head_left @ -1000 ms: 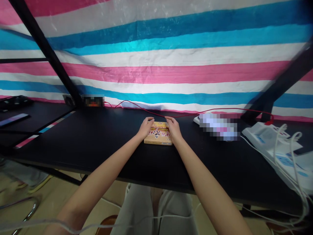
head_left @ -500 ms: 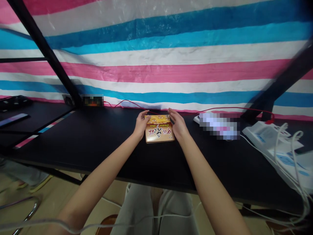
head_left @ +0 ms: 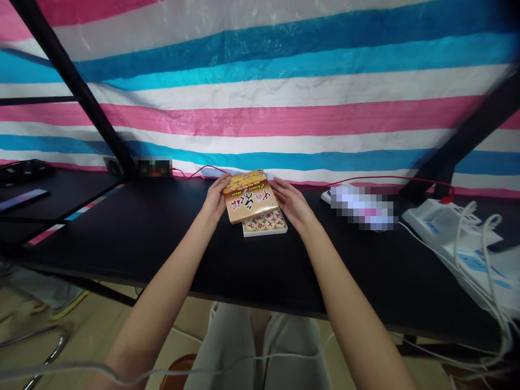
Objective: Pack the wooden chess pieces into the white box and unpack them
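Okay, left hand (head_left: 215,198) pinches a tilted Chinese chess lid (head_left: 249,198); right hand (head_left: 293,202) is loosely spread by its other side, can't tell if touching. Between them, partly under the lid: white tray (head_left: 266,233), round pieces (head_left: 269,223).

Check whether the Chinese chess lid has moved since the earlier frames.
Yes: the lid shifted leftward, closer to the black post, partly uncovering the white tray.
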A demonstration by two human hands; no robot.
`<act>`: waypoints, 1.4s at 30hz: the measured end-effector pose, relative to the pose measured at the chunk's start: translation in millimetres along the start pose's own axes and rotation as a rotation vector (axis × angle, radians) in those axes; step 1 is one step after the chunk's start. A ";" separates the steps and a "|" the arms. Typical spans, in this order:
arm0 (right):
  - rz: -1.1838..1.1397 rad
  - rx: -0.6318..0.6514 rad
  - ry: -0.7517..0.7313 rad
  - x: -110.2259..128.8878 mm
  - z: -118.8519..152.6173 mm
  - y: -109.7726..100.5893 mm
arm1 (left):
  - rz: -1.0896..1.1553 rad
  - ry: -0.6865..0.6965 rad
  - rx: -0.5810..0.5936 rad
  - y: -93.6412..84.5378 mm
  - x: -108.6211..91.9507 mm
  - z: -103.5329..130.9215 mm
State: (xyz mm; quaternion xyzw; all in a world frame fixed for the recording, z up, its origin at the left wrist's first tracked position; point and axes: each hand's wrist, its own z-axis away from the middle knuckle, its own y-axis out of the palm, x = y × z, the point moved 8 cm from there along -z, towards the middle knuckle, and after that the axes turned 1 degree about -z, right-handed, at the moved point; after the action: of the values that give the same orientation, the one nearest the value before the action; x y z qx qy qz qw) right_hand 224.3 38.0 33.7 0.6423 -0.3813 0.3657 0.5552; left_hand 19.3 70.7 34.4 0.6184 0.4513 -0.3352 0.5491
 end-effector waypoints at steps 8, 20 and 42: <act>-0.005 -0.118 -0.078 -8.4 -11.6 -26.5 | 0.017 0.335 -0.074 -19.5 -46.4 -1.0; -0.017 -0.096 -0.024 -18.9 -13.3 -26.5 | -0.642 0.769 -0.316 -23.0 -78.9 34.6; 0.013 -0.091 0.027 -25.2 -13.3 -26.7 | -1.924 0.365 0.227 -0.6 16.1 9.6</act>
State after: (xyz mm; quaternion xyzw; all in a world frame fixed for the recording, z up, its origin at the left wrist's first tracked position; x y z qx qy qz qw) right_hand 236.5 55.7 1.1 0.6090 -0.3942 0.3603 0.5864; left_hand 25.4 64.3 17.8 0.0788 0.8049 -0.5799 -0.0984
